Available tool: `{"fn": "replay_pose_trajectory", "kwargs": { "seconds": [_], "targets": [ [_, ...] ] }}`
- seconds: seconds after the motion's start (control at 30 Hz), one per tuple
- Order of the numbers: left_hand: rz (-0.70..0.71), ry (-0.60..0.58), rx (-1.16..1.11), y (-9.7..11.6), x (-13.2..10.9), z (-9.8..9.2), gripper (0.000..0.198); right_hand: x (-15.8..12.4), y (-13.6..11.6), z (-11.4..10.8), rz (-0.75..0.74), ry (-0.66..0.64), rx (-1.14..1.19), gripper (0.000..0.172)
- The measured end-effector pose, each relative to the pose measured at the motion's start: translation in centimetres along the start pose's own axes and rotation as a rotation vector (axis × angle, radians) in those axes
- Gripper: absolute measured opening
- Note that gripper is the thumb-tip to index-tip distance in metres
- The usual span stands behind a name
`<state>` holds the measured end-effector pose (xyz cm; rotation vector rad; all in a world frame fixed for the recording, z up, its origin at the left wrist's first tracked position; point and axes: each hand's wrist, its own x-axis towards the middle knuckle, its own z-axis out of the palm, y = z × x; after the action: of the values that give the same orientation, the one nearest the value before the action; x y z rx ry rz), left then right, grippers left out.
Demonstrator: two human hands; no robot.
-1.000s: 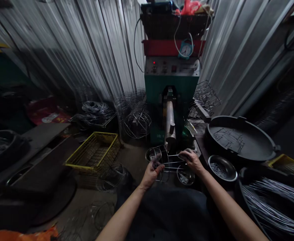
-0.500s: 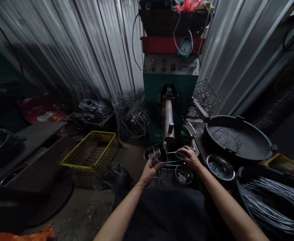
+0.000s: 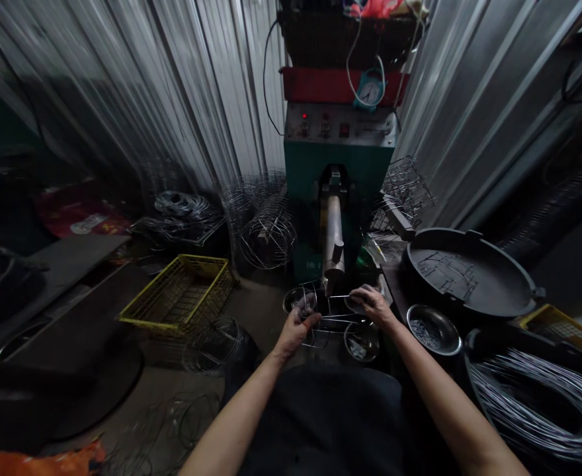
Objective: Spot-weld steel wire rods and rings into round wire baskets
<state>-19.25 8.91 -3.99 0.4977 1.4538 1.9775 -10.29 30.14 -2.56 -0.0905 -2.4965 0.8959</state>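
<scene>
The person's left hand is curling around the near left end of a small wire frame. Its thumb and fingers are closed tight on the thin rods. The right hand is gripping the frame's right end, with the fingers bent over the wires and the knuckles up.

The frame is hanging in the air between the 2 hands. It is just below the tip of the steel arm that is sticking out of the green machine. A shiny round piece is showing beside the left thumb, but in this dim light I cannot tell whether it is a bowl or part of the frame.

A small steel bowl is sitting right under the frame. A 2nd steel bowl, holding small metal bits, is lying just to the right of the right wrist. Behind that bowl a wide black round tray is resting with a few bent wires in it. A thick coil of bright wire is lying at the far right.

To the left, a yellow wire crate is standing on the floor, well apart from the hands. Round wire baskets are piling up against the machine's left side. A teal clock is hanging above the machine's control panel.
</scene>
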Motion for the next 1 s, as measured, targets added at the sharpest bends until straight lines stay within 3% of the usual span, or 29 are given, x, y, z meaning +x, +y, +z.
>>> {"fn": "replay_pose_trajectory", "kwargs": {
  "seconds": [1.0],
  "targets": [
    [0.057,-0.029,0.002,0.42,0.1,0.06,0.055,0.21,0.04,-0.06,-0.026,-0.003,-0.005,0.017]
  ]
}}
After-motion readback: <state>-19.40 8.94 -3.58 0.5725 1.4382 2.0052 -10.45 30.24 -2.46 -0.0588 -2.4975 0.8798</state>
